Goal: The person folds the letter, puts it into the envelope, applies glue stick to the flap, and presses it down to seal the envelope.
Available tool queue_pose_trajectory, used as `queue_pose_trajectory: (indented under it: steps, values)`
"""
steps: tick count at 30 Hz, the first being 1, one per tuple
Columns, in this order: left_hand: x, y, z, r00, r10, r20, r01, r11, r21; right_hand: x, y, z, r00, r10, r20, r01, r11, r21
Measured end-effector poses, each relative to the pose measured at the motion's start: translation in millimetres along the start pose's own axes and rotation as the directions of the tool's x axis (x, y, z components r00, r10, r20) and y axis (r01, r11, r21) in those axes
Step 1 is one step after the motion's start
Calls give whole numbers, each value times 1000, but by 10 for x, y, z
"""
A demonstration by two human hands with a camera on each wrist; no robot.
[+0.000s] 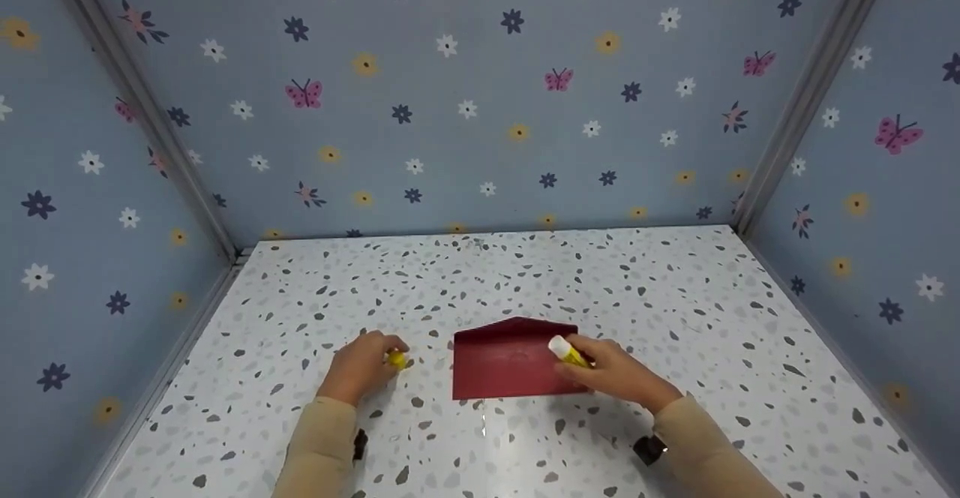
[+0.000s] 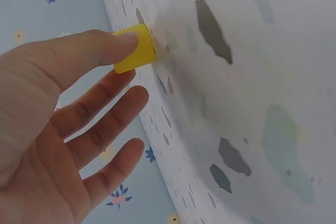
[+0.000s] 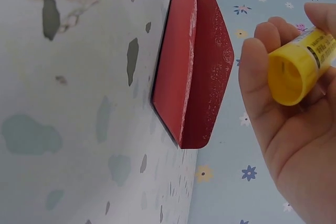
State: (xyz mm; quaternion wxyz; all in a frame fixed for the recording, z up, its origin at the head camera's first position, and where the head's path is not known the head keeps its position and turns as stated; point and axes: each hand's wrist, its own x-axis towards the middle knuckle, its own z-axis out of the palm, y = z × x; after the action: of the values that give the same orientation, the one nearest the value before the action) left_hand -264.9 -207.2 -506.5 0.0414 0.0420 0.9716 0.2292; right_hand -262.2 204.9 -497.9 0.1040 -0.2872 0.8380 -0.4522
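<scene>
A glue stick [image 1: 569,351] with a yellow body and a white end is gripped in my right hand [image 1: 619,372], above the right part of a red envelope [image 1: 499,367]. In the right wrist view the hollow yellow base of the glue stick [image 3: 287,77] faces the camera. The envelope's flap [image 3: 212,72] stands raised along its far side. To the left of the envelope, my left hand [image 1: 364,367] pinches a small yellow cap [image 2: 137,50] between thumb and index finger, close over the table. Its other fingers are spread loosely.
The speckled white table [image 1: 420,280] runs back to a blue wall [image 1: 480,108] printed with flowers and butterflies. Side panels [image 1: 82,243] stand at left and right, joined by grey corner posts. Dark wrist devices [image 1: 649,449] sit below both forearms.
</scene>
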Motion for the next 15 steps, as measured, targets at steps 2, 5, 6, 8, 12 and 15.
queue_pose_trajectory:
  steps: [2, 5, 6, 8, 12, 15]
  values:
    - [-1, 2, -5, 1000, -3, 3, 3, 1000, 4, -3, -1, -4, 1000, 1, -9, -1, 1000, -9]
    - [-7, 17, -16, 1000, 5, -2, -5, 1000, 21, -3, 6, -13, 1000, 8, -18, -8, 1000, -29]
    - [-11, 23, -18, 1000, 13, -8, -13, 999, 31, -2, 11, -16, 1000, 9, -21, -10, 999, -36]
    - [-18, 30, -14, 999, 30, -23, -28, 998, 58, -3, 18, -20, 1000, 12, -19, -13, 999, -30]
    - [-37, 68, -5, 992, 89, -89, -79, 991, 111, -2, 24, -23, 1000, 18, -12, -18, 1000, -10]
    - [-53, 132, -21, 980, 140, -142, -119, 982, 146, 6, 17, -22, 1000, 24, -12, -24, 1000, -1]
